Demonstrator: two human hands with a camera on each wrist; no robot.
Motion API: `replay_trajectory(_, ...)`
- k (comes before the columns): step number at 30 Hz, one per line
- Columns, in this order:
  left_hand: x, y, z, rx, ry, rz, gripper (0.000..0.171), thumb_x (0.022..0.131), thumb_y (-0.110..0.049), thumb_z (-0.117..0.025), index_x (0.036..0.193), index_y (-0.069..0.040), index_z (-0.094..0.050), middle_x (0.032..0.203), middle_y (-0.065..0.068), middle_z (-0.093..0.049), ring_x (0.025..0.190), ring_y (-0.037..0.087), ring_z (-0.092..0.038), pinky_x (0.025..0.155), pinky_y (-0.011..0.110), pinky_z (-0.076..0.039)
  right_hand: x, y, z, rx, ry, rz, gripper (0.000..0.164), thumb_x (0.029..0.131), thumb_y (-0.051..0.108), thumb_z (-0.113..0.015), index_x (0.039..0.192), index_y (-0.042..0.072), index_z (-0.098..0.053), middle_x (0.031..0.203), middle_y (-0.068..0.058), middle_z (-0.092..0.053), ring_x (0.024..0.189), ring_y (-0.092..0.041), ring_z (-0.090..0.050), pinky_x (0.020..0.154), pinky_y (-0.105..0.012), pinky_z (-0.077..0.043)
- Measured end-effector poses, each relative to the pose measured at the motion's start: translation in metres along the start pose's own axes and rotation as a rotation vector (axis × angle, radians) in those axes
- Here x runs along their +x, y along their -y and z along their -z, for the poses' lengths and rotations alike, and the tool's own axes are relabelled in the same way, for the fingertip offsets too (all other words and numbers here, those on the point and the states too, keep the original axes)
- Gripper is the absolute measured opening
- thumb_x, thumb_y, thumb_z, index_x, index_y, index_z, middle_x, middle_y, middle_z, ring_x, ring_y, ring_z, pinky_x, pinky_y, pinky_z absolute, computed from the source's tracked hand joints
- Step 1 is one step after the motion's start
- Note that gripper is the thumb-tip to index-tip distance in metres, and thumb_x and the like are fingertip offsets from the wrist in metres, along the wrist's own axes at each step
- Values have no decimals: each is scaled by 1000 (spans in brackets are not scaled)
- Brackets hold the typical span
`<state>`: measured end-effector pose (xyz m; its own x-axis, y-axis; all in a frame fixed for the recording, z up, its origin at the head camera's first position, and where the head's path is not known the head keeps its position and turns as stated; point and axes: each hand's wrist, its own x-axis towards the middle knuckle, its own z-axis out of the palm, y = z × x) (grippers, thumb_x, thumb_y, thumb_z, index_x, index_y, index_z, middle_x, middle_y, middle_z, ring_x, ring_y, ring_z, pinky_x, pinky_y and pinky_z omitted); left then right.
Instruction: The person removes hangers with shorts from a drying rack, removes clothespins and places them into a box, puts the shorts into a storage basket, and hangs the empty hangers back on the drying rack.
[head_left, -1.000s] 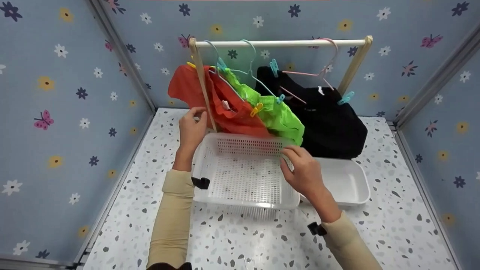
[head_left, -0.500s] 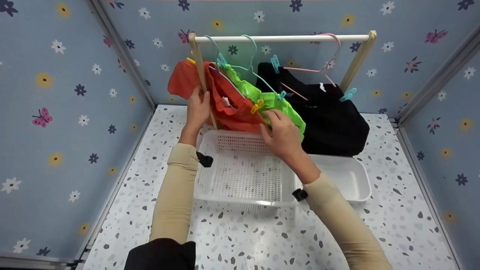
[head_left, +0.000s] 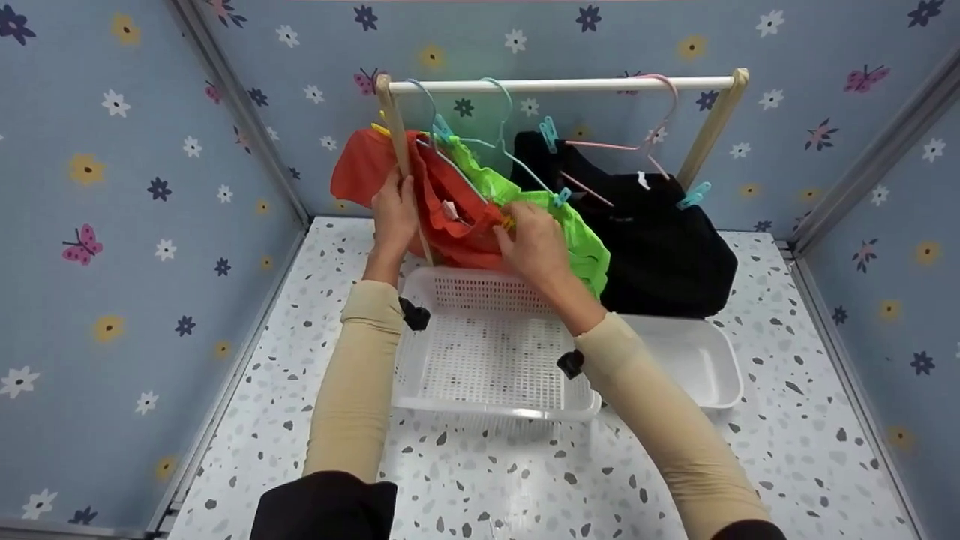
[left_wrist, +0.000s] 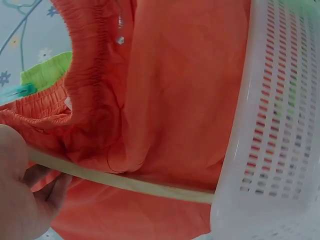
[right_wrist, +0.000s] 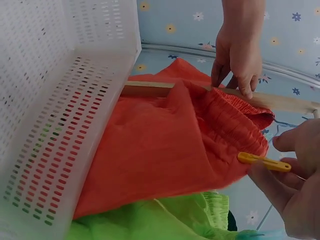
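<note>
Red-orange elastic-waisted shorts (right_wrist: 150, 150) hang from a blue hanger (head_left: 429, 112) at the rack's left end. My left hand (head_left: 395, 214) grips the wooden post (left_wrist: 125, 183) of the rack in front of them, its fingertips reaching behind the post. My right hand (head_left: 536, 244) is at the right end of the waistband, where thumb and fingers pinch a yellow clothespin (right_wrist: 263, 162); in the head view the hand mostly covers the clothespin. Right behind the shorts is a bright green garment (head_left: 589, 244) on a light green hanger (head_left: 504, 112).
A black garment (head_left: 660, 255) hangs on a pink hanger (head_left: 670, 112) at the right, held by blue clothespins. Below the clothes stand a white perforated basket (head_left: 495, 410) and, to its right, a white tray (head_left: 731, 367). Flowered panels surround the speckled tabletop (head_left: 525, 480).
Both hands have moved up from beside the basket. The left has taken hold of the wooden post; the right has crossed left over the green garment to the yellow clothespin.
</note>
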<state>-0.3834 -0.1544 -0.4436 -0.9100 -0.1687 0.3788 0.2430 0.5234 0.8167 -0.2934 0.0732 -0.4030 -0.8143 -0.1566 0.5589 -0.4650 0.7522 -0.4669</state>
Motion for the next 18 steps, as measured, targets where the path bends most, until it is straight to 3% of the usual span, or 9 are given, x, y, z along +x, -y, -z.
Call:
replay_trajectory(2, 1, 3, -1, 10, -14, -14, 37, 105, -30, -42, 139, -16, -49, 131, 3, -58, 116, 14, -54, 97, 33, -44, 3, 2, -2, -27, -6, -19, 17, 88, 14, -71, 101, 3, -68, 96, -14, -68, 81, -31, -64, 70, -43, -52)
replay_trajectory(6, 1, 9, -2, -66, -11, -46, 40, 105, -27, -43, 142, -14, -46, 134, 5, -55, 120, 14, -51, 100, 32, -42, 6, 0, -8, -62, -66, -80, 20, 87, 19, -72, 98, 5, -63, 96, -11, -64, 73, -33, -63, 62, -45, -52)
replay_trajectory(9, 0, 13, -3, -113, -10, -62, 41, 104, -26, -45, 143, -13, -46, 135, 5, -54, 121, 14, -50, 101, 32, -41, 5, -4, -14, -47, -124, -132, 29, 86, 22, -73, 100, 4, -55, 98, -11, -55, 69, -32, -61, 57, -44, -51)
replay_trajectory(12, 0, 15, -3, -103, -16, -39, 41, 104, -31, -45, 141, -16, -47, 134, 3, -56, 120, 14, -52, 100, 33, -42, 3, -8, -22, -36, -165, -186, 42, 85, 27, -75, 108, 4, -48, 102, -11, -50, 74, -31, -61, 59, -42, -51)
replay_trajectory(18, 1, 14, -3, -97, -8, -6, 43, 103, -36, -45, 142, -21, -47, 134, 0, -56, 119, 14, -53, 99, 35, -43, 1, -12, -27, 33, -95, -275, 51, 84, 32, -76, 119, 7, -50, 95, -12, -66, 78, -32, -65, 64, -44, -51)
